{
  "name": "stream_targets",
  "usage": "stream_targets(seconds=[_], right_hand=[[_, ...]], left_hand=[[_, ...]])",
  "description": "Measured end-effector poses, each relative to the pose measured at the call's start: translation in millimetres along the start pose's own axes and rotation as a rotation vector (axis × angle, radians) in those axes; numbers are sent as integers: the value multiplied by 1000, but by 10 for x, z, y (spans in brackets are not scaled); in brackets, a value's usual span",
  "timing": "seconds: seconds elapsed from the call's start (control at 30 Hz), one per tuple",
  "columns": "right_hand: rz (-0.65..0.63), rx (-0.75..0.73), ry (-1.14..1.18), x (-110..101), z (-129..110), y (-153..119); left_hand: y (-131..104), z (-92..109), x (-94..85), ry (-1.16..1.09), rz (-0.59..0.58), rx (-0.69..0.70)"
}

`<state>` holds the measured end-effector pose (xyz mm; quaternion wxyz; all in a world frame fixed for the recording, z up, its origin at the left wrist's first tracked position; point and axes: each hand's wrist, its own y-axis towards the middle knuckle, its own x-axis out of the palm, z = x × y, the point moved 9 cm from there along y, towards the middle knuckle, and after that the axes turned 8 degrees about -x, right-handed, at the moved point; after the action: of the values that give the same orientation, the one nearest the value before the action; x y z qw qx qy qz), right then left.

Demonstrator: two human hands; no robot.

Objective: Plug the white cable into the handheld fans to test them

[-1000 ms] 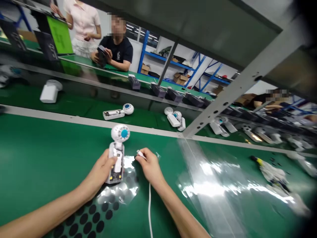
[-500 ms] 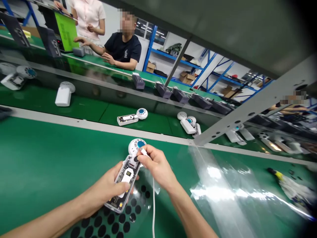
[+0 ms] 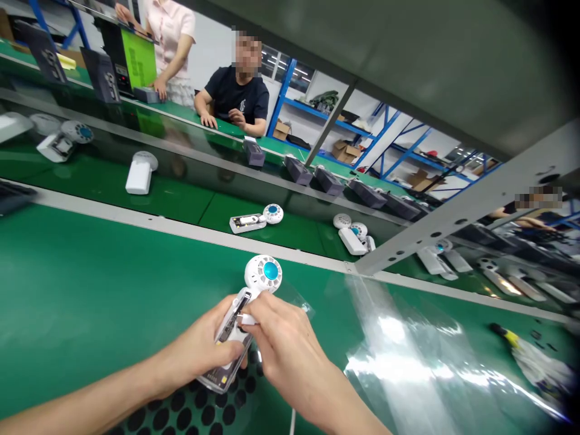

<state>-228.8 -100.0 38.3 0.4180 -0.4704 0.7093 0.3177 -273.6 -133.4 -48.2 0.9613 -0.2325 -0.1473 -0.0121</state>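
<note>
My left hand [image 3: 212,344] grips the clear-cased body of a white handheld fan [image 3: 225,376]. The fan's round white head with a shiny blue centre [image 3: 263,273] points away from me. In my right hand [image 3: 285,344], pinched between thumb and fingers, is the white plug of a charging cable [image 3: 246,319], held against the upper part of the fan's body. Whether the plug is in a socket cannot be made out. Its cable [image 3: 292,422] hangs down below my right hand. Beneath the fan lies a clear sheet with several black round stickers [image 3: 184,417].
Beyond a metal rail [image 3: 181,226], more fans [image 3: 249,222] lie on the green conveyor belt. A slanted metal post [image 3: 408,241] rises on the right, near clear plastic film [image 3: 394,350]. Grey boxes [image 3: 328,180] line the far side, where two people work.
My right hand has moved the plug from beside the fan's neck down to its body. The fan's head has turned slightly and shows more of its blue centre. The view has shifted a little.
</note>
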Motion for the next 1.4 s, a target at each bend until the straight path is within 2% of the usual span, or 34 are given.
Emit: stream_targets(seconds=[0.2,0.47,0.67,0.8,0.97,1.07,1.17,1.27,1.4], right_hand=[[25,22,-13,-1,-17,-21],[-16,56,-38,5,-23,-37],[16,81,-52,18,-5,-24],[89,34,-75,22,-25,-14],[330,-108,-42,-57,-132,-90],[430,-169,-51,-82,-170,-165],[423,-181,-106,-35,-163,-203],[374,-180,-148,43,-141,-214],[368,-207,-124,100,-153,-240]], left_hand=[[-28,31,17,27,19,17],[-29,53,41,56,25,31],[-36,96,18,90,62,79],[-35,100,-3,55,56,109],[-35,111,-49,35,45,176],[-31,101,-78,38,67,173],[-32,102,-125,64,133,160],[-38,163,-167,103,196,214],[-1,166,-212,131,244,211]])
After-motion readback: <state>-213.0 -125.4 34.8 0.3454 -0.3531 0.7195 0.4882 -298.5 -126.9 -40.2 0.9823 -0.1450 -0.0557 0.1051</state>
